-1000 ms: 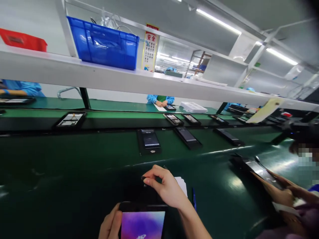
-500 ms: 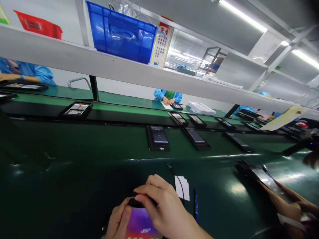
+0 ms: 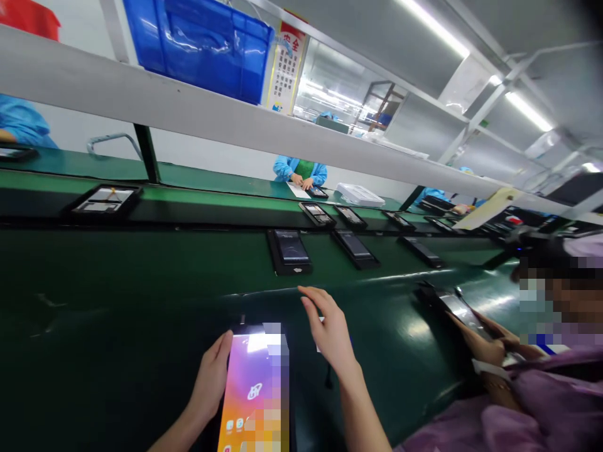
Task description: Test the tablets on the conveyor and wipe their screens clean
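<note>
A tablet [image 3: 252, 389] with a lit purple and orange screen lies on the dark green mat right in front of me. My left hand [image 3: 211, 376] rests on the tablet's left edge, fingers closed along it. My right hand [image 3: 330, 326] hovers open just right of the tablet's top corner, fingers stretched forward and holding nothing. Beneath that hand lie a white card [image 3: 320, 323] and a thin black cable [image 3: 328, 376], both partly hidden.
Several dark devices, one of them [image 3: 289, 250], sit in a row on the green conveyor [image 3: 141, 263] beyond. A co-worker's hands [image 3: 485, 342] hold another device at the right. A white shelf [image 3: 188, 119] with a blue bin [image 3: 198, 47] runs overhead. Workers in blue sit across.
My right hand left the tablet's top edge and opened to the right. The tablet now shows more of its screen, and my left hand slid along its left edge.
</note>
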Motion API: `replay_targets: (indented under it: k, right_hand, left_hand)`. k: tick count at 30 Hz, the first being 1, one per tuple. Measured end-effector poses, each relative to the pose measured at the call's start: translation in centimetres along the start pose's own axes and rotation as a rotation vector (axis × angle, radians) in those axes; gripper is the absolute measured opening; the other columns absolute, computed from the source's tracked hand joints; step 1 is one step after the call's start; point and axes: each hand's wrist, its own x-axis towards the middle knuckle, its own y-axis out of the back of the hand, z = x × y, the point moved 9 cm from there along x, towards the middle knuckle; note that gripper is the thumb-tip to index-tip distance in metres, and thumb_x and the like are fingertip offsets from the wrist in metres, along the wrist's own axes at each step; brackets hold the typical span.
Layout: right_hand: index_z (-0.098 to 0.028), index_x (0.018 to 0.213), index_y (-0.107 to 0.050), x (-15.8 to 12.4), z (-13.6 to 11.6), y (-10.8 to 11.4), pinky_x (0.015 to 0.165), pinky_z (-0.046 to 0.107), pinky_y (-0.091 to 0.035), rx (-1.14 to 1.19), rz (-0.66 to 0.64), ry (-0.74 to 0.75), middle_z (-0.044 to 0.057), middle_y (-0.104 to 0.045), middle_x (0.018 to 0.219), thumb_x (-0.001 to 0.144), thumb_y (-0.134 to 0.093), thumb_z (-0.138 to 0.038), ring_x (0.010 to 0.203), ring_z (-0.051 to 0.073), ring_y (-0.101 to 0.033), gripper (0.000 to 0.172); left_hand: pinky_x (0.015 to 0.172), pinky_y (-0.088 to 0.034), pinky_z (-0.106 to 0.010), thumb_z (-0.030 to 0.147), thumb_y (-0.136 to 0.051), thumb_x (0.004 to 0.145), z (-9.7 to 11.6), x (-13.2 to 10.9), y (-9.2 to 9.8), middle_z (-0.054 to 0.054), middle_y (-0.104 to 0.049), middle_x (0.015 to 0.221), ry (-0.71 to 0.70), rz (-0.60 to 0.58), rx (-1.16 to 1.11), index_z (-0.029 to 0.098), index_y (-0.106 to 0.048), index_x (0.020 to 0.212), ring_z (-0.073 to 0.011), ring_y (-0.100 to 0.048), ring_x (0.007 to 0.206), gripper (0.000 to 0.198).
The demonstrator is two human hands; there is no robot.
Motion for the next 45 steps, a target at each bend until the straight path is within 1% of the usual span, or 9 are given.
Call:
replay_targets:
  k: [4, 8, 15, 20, 24, 29, 36, 42, 45]
  right_hand:
    - [-0.01, 0.117, -0.066, -1.3, 10.5, 0.1, 0.1, 0.047, -0.053, -0.137, -0.023, -0.253, 0.015, -0.068, 0.119, 0.102, -0.046, -0.018, 0.113, 0.025, -0.064, 0.027]
    - [-0.016, 0.122, -0.063, -1.7, 15.7, -1.9, 0.099, 0.048, -0.053, -0.203, -0.215, -0.325, 0.009, -0.064, 0.125, 0.096, -0.065, -0.032, 0.114, 0.024, -0.064, 0.03]
    - [-0.015, 0.116, -0.064, -1.9, 18.4, -2.6, 0.087, 0.04, -0.058, -0.22, -0.382, -0.443, 0.007, -0.066, 0.115, 0.097, -0.064, -0.036, 0.099, 0.019, -0.067, 0.028]
    - [-0.013, 0.11, -0.063, -2.4, 18.2, 2.1, 0.077, 0.033, -0.055, -0.205, -0.097, -0.543, 0.007, -0.068, 0.101, 0.096, -0.062, -0.036, 0.085, 0.017, -0.066, 0.026]
    - [-0.012, 0.125, -0.056, -5.5, 15.3, 4.5, 0.071, 0.03, -0.045, -0.126, 0.173, -0.544, 0.014, -0.068, 0.105, 0.089, -0.051, -0.029, 0.086, 0.021, -0.063, 0.041]
    - [-0.015, 0.093, -0.067, -12.6, 11.2, -0.9, 0.051, 0.025, -0.035, 0.158, 0.102, -0.57, 0.0, -0.057, 0.063, 0.079, -0.045, -0.047, 0.055, 0.016, -0.05, 0.041]
    - [-0.015, 0.092, -0.067, -18.3, 11.6, -6.2, 0.047, 0.024, -0.04, 0.395, 0.055, -0.732, -0.001, -0.059, 0.063, 0.083, -0.051, -0.049, 0.052, 0.015, -0.051, 0.039]
    - [-0.017, 0.1, -0.061, -15.6, 13.0, -3.6, 0.064, 0.027, -0.053, 0.311, 0.246, -0.708, 0.005, -0.071, 0.083, 0.086, -0.061, -0.052, 0.073, 0.021, -0.067, 0.037]
    - [-0.019, 0.125, -0.055, -9.8, 9.9, -3.7, 0.1, 0.036, -0.052, 0.199, 0.278, -0.332, 0.012, -0.069, 0.125, 0.097, -0.046, -0.034, 0.12, 0.023, -0.065, 0.033]
  left_hand:
    - [0.072, -0.062, -0.041, 0.067, -0.045, 0.091, -1.3, 1.8, 0.2, -0.019, -0.074, 0.112, -0.042, 0.058, 0.093, 0.015, -0.059, 0.124, -0.0318, -0.075, 0.094, 0.063]
    - [0.116, -0.041, -0.052, 0.063, -0.035, 0.097, -0.2, 1.8, 2.1, -0.017, -0.031, 0.164, -0.283, 0.181, 0.27, 0.021, -0.026, 0.155, -0.0306, -0.031, 0.151, 0.072]
    - [0.108, -0.041, -0.062, 0.05, -0.051, 0.096, 1.3, 3.1, 4.1, -0.01, -0.072, 0.101, -0.617, -0.131, 0.809, 0.017, -0.066, 0.107, -0.0288, -0.066, 0.107, 0.038]
    - [0.109, -0.044, -0.053, 0.042, -0.053, 0.095, 2.0, 3.1, 4.3, 0.0, -0.075, 0.087, -0.734, -0.541, 1.003, 0.028, -0.074, 0.09, -0.0208, -0.067, 0.089, 0.026]
    - [0.122, -0.018, -0.067, 0.042, -0.061, 0.089, 3.0, 0.6, 5.9, -0.001, -0.071, 0.077, -0.751, -0.426, 1.057, 0.028, -0.073, 0.082, -0.0278, -0.067, 0.098, 0.02]
    - [0.097, -0.058, -0.048, 0.039, -0.048, 0.099, -1.5, -6.4, 3.4, -0.019, -0.053, 0.143, -0.576, -0.124, 0.964, 0.021, -0.022, 0.153, -0.0297, -0.059, 0.126, 0.063]
    - [0.105, -0.047, -0.068, 0.043, -0.06, 0.09, -6.0, -8.5, 0.3, -0.02, -0.032, 0.157, -0.326, -0.027, 0.765, 0.031, -0.006, 0.157, -0.0437, -0.038, 0.144, 0.086]
    - [0.102, -0.046, -0.073, 0.049, -0.064, 0.084, -6.8, -11.4, 1.8, -0.024, -0.012, 0.166, -0.429, -0.067, 0.764, 0.018, 0.0, 0.16, -0.0491, -0.026, 0.149, 0.104]
    - [0.092, -0.058, -0.065, 0.057, -0.067, 0.079, -7.1, -13.4, 1.1, -0.026, -0.021, 0.164, -0.57, -0.057, 0.99, 0.008, -0.007, 0.16, -0.0495, -0.03, 0.147, 0.112]
